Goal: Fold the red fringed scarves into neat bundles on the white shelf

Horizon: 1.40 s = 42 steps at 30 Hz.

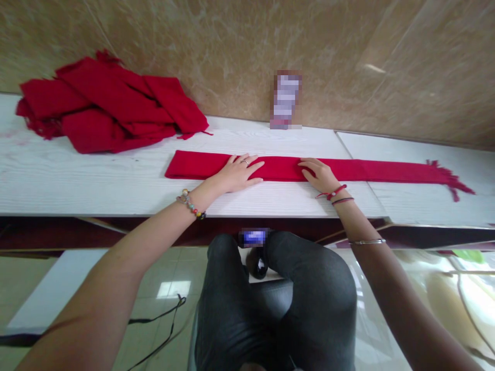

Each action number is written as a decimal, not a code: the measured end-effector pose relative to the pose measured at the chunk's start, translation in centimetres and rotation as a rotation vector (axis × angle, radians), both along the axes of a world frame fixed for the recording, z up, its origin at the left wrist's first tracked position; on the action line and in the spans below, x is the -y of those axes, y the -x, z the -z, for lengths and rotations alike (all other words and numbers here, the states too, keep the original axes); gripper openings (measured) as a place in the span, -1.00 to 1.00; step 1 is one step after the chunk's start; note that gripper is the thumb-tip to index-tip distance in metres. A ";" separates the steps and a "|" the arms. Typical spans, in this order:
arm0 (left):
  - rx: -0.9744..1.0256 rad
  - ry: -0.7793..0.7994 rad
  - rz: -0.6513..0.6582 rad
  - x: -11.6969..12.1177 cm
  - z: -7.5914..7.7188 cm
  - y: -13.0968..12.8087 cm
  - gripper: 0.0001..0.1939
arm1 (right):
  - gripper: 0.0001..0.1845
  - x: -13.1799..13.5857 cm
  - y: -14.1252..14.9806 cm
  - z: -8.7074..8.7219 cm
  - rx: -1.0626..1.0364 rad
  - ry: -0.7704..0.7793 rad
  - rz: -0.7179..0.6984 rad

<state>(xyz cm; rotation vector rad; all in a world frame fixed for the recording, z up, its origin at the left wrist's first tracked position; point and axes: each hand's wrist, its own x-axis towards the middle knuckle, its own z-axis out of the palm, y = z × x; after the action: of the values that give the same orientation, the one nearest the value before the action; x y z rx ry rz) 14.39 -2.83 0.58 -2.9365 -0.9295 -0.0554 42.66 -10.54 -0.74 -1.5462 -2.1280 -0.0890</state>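
A red scarf [344,169], folded into a long narrow strip, lies across the white table with its fringe at the right end. My left hand [240,173] rests flat on the strip left of its middle, fingers spread and pointing right. Farther right, my right hand [317,172] lies on the same scarf with its fingers stretched out to the left and slightly bent. Neither hand grips the cloth. Bare red fabric shows between the two hands.
A loose heap of red scarves [116,111] sits at the back left against the marble wall [216,56]. A blurred-out upright item [286,100] leans at the wall behind the scarf. The white table [116,185] has its front edge just above my knees.
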 end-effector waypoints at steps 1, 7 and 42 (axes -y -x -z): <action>0.000 -0.002 -0.002 0.0 0.1 0.0 -0.39 | -0.65 -0.1 -0.1 0.1 -0.002 -0.002 -0.004; -0.008 0.011 -0.010 -0.1 0.1 0.0 -0.38 | -0.66 -0.3 -0.3 0.3 -0.015 0.002 -0.012; 0.015 0.007 -0.002 0.2 0.0 0.2 -0.46 | -0.49 0.8 1.3 0.1 0.292 0.173 0.101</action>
<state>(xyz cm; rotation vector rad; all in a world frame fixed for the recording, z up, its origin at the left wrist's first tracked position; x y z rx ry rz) 14.17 -3.03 0.58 -2.9458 -0.9365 -0.0746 41.36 -11.32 -0.82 -1.8375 -2.3308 -0.1796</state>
